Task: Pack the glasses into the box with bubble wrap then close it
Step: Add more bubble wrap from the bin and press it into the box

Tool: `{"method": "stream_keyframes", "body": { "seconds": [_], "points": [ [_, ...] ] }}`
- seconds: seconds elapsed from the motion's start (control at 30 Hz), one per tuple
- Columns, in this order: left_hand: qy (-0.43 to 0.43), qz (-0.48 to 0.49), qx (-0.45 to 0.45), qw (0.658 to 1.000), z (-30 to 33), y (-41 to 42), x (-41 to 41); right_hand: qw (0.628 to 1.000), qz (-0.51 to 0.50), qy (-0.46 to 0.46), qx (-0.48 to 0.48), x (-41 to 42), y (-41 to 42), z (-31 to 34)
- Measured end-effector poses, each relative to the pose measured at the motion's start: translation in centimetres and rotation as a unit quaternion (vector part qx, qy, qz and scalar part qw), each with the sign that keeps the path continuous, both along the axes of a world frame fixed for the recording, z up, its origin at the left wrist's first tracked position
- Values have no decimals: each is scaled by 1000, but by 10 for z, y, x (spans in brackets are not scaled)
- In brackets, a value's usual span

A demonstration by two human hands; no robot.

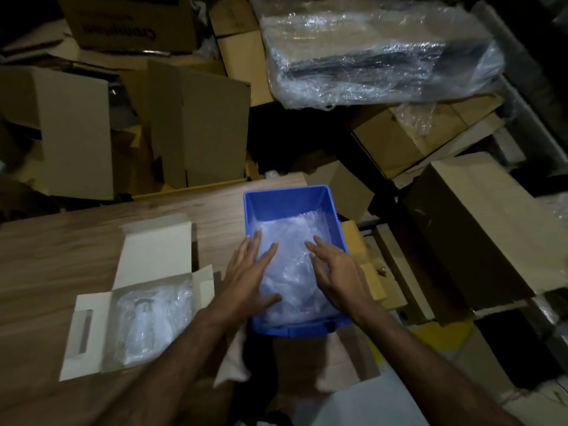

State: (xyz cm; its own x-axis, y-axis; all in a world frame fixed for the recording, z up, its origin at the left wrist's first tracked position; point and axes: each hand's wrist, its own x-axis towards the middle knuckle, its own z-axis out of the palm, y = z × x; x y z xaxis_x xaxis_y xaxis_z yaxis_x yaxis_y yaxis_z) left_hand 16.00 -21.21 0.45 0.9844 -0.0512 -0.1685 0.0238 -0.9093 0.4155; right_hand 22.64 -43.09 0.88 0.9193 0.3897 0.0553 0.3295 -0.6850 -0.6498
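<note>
Here, both the left hand (246,272) and right hand (338,272) lay spread flat, gripping nothing, on bubble wrap (292,241) filling the blue plastic bin (282,201); the white cardboard box (92,330) beside it stood open, holding a wrapped bundle (150,324).

We saw a dim scene, with the corners and the gap between the cartons falling to near black. The brightest patch was the bubble wrap (292,265) in the blue bin (285,201), glowing pale as if lit from above. Glare streaked the plastic-wrapped bundle (381,53) at the top. The box (135,302) and both forearms were softly blurred, and straight edges bowed outward toward the frame's borders.
</note>
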Motion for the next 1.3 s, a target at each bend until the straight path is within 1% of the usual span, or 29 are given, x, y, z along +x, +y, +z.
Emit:
{"method": "stream_keyframes", "body": {
  "seconds": [0.1,0.17,0.23,0.27,0.33,0.37,0.47,0.53,0.6,0.67,0.7,0.77,0.87,1.07,1.13,1.2,1.23,1.3],
  "points": [
    [-20,8,3,1000,11,-12,17,996,4,-85,16,-4,-2,13],
    [-72,18,-34,997,15,-8,21,987,27,-157,2,-4,-7,20],
    [-116,7,-75,990,15,3,19,980,59,-189,-18,-1,-15,17],
    [-121,-9,-78,989,14,10,17,978,77,-191,-27,0,-19,13],
    [-117,-52,-62,990,11,22,14,976,109,-182,-41,-2,-24,3],
    [-101,-66,-57,991,10,27,13,978,113,-171,-39,-4,-25,-1],
    [-20,-67,-32,997,12,30,8,986,83,-146,-14,-11,-22,-7],
    [0,-79,-10,997,11,30,3,990,56,-126,-16,-14,-19,-6],
    [17,-104,8,994,10,28,0,994,47,-76,-56,-17,-16,-1],
    [29,-108,13,994,9,24,-3,989,74,-19,-127,-24,-14,5],
    [31,-102,8,994,9,23,-4,984,89,-13,-156,-28,-12,6],
    [39,-89,-13,995,9,20,-4,978,109,-23,-176,-34,-8,3],
    [54,-73,-41,995,8,18,-5,980,130,-17,-152,-36,-1,-6],
    [31,0,-88,996,13,13,-4,991,127,-41,-19,-35,6,-13],
    [22,14,-115,993,15,11,-2,989,135,-49,-12,-35,7,-15],
    [4,9,-147,989,17,10,-1,990,124,-66,-31,-33,9,-23],
    [-2,8,-170,985,16,11,-2,992,105,-67,-36,-30,10,-29],
    [-9,10,-215,976,12,12,-4,998,54,-36,-20,-24,12,-34]
  ]
}}
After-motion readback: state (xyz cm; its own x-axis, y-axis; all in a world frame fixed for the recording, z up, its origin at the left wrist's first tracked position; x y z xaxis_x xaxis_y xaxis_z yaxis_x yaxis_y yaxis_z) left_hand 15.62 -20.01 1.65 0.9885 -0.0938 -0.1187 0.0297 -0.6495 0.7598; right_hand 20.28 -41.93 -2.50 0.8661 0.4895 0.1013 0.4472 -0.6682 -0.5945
